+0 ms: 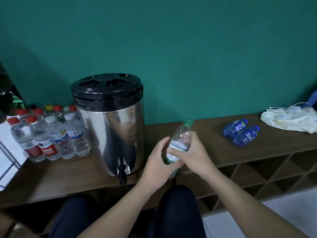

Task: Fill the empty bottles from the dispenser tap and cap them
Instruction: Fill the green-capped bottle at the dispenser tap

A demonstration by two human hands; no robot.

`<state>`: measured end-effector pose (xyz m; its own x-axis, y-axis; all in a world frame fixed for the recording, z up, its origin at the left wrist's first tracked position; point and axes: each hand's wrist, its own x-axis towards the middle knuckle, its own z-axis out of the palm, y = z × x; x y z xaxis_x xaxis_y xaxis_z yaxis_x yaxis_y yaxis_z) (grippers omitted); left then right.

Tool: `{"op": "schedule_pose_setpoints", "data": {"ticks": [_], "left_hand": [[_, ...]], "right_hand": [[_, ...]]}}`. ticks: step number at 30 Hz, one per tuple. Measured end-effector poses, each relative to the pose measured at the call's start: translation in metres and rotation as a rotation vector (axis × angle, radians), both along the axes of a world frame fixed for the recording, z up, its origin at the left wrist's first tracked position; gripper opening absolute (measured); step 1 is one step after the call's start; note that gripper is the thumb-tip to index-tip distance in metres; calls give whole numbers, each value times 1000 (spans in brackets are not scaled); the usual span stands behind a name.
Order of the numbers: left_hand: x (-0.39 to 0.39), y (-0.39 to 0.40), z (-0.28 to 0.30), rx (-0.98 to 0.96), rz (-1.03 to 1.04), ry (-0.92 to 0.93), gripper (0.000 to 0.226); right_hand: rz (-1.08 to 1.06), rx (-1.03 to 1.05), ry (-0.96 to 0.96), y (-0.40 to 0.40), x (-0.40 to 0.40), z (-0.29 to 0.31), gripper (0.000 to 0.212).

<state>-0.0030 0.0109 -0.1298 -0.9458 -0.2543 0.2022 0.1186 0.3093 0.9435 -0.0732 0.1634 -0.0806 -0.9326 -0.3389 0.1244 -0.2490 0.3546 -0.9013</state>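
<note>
- Both hands are clamped on one clear plastic bottle (180, 140) near the middle of the view, held in the air above the front edge of a brown wooden counter (214, 134).
- The left hand (158, 159) cups the bottle's lower part from the 9 o'clock side, thumb across the front near the base.
- The right hand (192, 153) wraps the label band from the 3 o'clock side, fingers curled round the middle of the bottle.
- The bottle tilts, its long axis running from the base at about 7 o'clock up to a green cap (188, 121) at about 1 o'clock. The cap is on and stands clear of both hands.
- The bottle looks mostly empty; how much liquid is inside cannot be told.
- The black dispenser tap (122, 172) lies at about 8 o'clock from the hands, low on a shiny steel dispenser urn (111, 127) with a black lid (107, 86). The left hand is the nearer one to it.
- Judging from this, the cap must come off before the bottle goes under the tap, and the neck points away from the tap.
- At 9 o'clock beyond the urn stands a cluster of capped water bottles (51, 134), red and white tops.
- At 2 o'clock two blue bottles (241, 132) lie on their sides, with a pale cloth bag (289, 120) farther right.
</note>
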Motion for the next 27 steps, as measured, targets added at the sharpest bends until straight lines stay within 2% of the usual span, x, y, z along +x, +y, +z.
{"op": "schedule_pose_setpoints", "data": {"ticks": [4, 8, 10, 13, 16, 22, 24, 27], "left_hand": [[45, -6, 11, -98, 27, 28, 92], [89, -19, 14, -189, 55, 46, 64], [106, -28, 12, -212, 84, 44, 56], [125, -40, 10, -224, 115, 50, 48], [140, -49, 9, -264, 131, 50, 50], [157, -62, 0, -414, 190, 31, 60], [159, -65, -5, -416, 185, 23, 56], [163, -67, -11, -303, 86, -12, 49]], "right_hand": [[16, -34, -17, -15, 47, 6, 73], [75, 62, 15, -25, 74, 10, 61], [56, 129, 84, -30, 78, 19, 58], [-10, 291, 294, -37, 80, 38, 71], [-16, 399, 398, -45, 83, 56, 80], [-37, 562, 374, -63, 85, 69, 90], [10, 586, 398, -65, 84, 64, 83], [177, 544, 471, -60, 83, 56, 68]]}}
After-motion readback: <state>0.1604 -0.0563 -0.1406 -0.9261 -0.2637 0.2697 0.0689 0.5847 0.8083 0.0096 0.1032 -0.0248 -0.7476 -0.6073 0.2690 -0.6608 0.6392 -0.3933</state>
